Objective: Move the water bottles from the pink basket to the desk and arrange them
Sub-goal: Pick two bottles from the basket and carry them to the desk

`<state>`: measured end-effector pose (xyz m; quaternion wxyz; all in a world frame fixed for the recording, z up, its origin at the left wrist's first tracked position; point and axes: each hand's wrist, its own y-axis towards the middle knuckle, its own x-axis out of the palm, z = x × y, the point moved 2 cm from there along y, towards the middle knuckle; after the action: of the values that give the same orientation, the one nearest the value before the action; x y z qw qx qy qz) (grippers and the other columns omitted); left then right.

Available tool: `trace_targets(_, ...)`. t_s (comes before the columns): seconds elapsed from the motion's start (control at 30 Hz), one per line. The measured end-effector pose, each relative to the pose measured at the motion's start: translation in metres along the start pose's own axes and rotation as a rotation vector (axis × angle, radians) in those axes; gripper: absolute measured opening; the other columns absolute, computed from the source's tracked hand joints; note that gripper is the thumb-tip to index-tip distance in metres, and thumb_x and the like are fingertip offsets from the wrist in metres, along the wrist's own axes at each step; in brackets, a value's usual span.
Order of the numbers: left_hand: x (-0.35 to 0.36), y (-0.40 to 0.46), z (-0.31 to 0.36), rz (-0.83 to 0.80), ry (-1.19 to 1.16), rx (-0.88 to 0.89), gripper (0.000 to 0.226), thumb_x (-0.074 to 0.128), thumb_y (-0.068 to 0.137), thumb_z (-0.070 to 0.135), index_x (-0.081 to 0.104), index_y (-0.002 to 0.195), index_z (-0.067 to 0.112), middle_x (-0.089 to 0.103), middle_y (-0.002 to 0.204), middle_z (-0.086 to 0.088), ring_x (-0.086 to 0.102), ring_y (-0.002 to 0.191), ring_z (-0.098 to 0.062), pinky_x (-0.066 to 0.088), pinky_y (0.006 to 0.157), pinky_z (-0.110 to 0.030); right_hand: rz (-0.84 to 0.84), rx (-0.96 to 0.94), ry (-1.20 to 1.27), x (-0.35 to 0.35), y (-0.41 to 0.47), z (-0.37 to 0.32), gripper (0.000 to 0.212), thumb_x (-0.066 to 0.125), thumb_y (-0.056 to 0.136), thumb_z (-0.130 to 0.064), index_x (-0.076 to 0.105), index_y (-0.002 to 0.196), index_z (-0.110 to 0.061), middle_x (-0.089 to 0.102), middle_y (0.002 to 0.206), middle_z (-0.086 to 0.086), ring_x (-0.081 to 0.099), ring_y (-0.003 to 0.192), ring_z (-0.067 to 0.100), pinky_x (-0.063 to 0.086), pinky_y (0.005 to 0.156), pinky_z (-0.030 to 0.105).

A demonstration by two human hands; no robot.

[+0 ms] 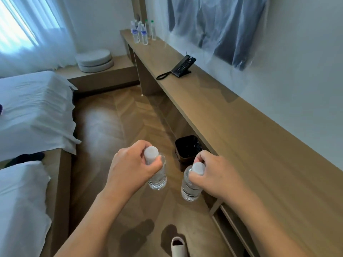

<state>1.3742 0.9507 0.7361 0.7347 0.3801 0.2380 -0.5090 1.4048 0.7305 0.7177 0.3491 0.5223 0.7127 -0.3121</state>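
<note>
— Hands first: what does each one hold?

— Left hand [132,167] has its fingers curled round the neck of a water bottle [157,175], just under the white cap; right hand [213,175] grips a second bottle [190,186] the same way; both bottles hang upright below the fists, over the wooden floor [115,127].

— How do the two bottles sit relative to each other?

— Side by side, near but apart; the right one is slightly lower in view and closer to the tabletop [250,138]; neither touches it.

— And the rest of the bottles?

— A cluster of bottles [142,32] stands upright at the far end of the tabletop, well apart from the hands; most have white caps, two at the back have green ones; whether they touch one another I cannot tell.

— Anything between?

— A black telephone [182,66] rests midway along the tabletop, its cord curling to its left; a dark waste bin [187,149] sits on the floor just beyond the right hand, under the tabletop's edge; a bed [33,112] with white sheets lies to the left; a pale slipper [178,246] shows at the bottom edge.
</note>
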Motion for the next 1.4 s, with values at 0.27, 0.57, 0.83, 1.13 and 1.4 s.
trace_targets(0.27, 0.007, 0.168, -0.068, 0.037, -0.006, -0.093, 0.018, 0.074, 0.069, 0.04, 0.063, 0.076, 0.027, 0.055, 0.059, 0.022, 0.051, 0.054, -0.009, 0.037, 0.055, -0.024, 0.01, -0.048, 0.015, -0.002, 0.192, -0.039, 0.023, 0.056, 0.064, -0.047, 0.049, 0.079, -0.03, 0.06, 0.069, -0.009, 0.057, 0.064, 0.013, 0.037, 0.05, 0.027)
trace_targets(0.57, 0.016, 0.358, -0.184, -0.011, -0.07, -0.093, 0.023, 0.068, 0.069, 0.048, 0.061, 0.077, 0.027, 0.055, 0.059, 0.021, 0.051, 0.055, -0.008, 0.038, 0.054, -0.023, -0.006, -0.039, -0.063, 0.033, 0.409, -0.103, 0.027, 0.055, 0.06, -0.052, 0.05, 0.076, -0.031, 0.061, 0.07, -0.012, 0.057, 0.064, 0.006, 0.045, 0.052, 0.029)
trace_targets(0.83, 0.005, 0.53, -0.278, 0.031, -0.042, -0.134, 0.024, 0.065, 0.067, 0.051, 0.06, 0.075, 0.03, 0.055, 0.059, 0.016, 0.055, 0.059, -0.008, 0.035, 0.052, -0.02, 0.006, -0.066, -0.054, 0.046, 0.589, -0.178, 0.026, 0.058, 0.064, -0.05, 0.051, 0.079, -0.031, 0.061, 0.072, -0.011, 0.058, 0.065, 0.006, 0.05, 0.054, 0.031)
trace_targets(1.13, 0.026, 0.715, -0.388, 0.061, -0.019, -0.189, 0.022, 0.069, 0.066, 0.049, 0.063, 0.077, 0.03, 0.06, 0.067, 0.021, 0.057, 0.058, -0.006, 0.039, 0.051, -0.019, -0.004, -0.108, -0.024, 0.088, 0.813, -0.221, 0.031, 0.057, 0.058, -0.057, 0.052, 0.077, -0.033, 0.06, 0.069, -0.011, 0.058, 0.064, 0.008, 0.053, 0.054, 0.033)
trace_targets(1.4, 0.009, 0.892, -0.455, 0.119, 0.052, -0.16, 0.019, 0.07, 0.069, 0.046, 0.059, 0.074, 0.032, 0.059, 0.07, 0.024, 0.058, 0.064, -0.002, 0.036, 0.049, -0.012, 0.009, -0.161, -0.034, 0.087, 1.002, -0.281, 0.027, 0.063, 0.068, -0.052, 0.051, 0.082, -0.033, 0.06, 0.072, -0.011, 0.058, 0.066, 0.01, 0.051, 0.057, 0.028)
